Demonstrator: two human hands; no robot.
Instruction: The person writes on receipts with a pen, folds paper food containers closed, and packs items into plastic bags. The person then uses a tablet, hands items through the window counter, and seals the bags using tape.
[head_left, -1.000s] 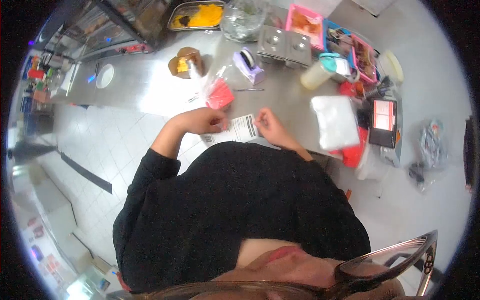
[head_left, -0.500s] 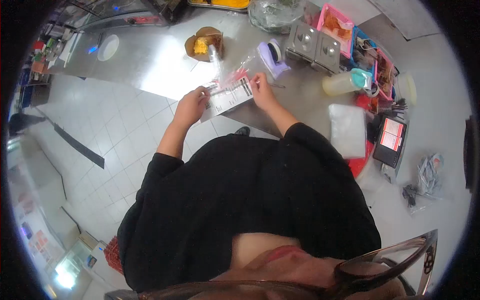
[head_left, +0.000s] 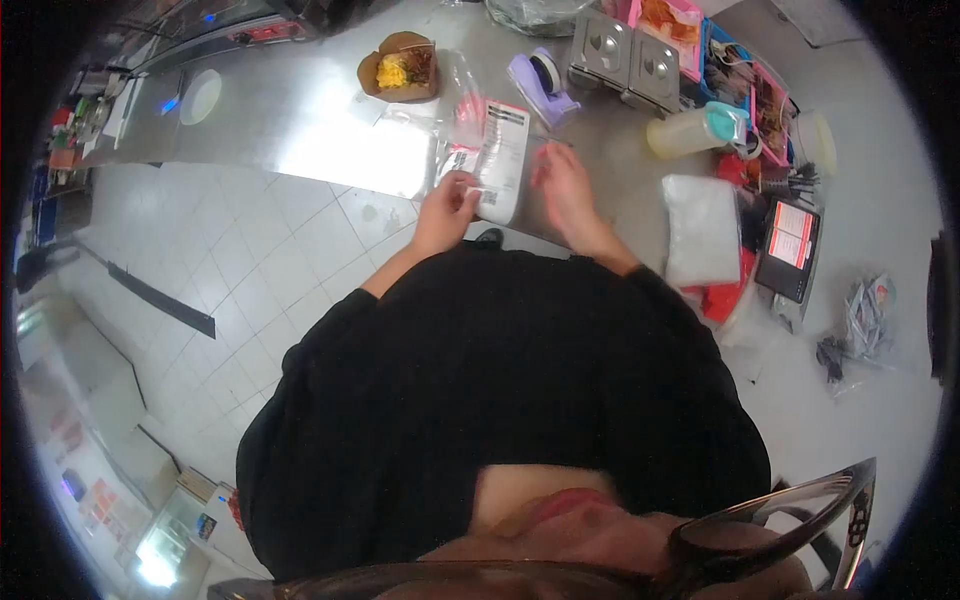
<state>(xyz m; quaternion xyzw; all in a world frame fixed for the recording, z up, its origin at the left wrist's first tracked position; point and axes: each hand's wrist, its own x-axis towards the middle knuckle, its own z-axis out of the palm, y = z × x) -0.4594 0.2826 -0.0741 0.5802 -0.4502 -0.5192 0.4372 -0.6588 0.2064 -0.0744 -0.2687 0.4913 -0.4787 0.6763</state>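
Resting on the desk [head_left: 245, 130], a printed slip [head_left: 507, 145] lies with the left hand [head_left: 448, 205] against its edge at 8 o'clock, though whether that grips I cannot tell; the right hand [head_left: 567, 182], blurred, is off the slip at 4 o'clock, fingers loosely parted; a brown carton [head_left: 402, 90] holding yellow and dark food stands at 10 o'clock; two steel containers [head_left: 655, 75], contents hidden by lids, sit at 2 o'clock; a teal-lidded bottle [head_left: 680, 138] at 3 o'clock holds pale yellow liquid.
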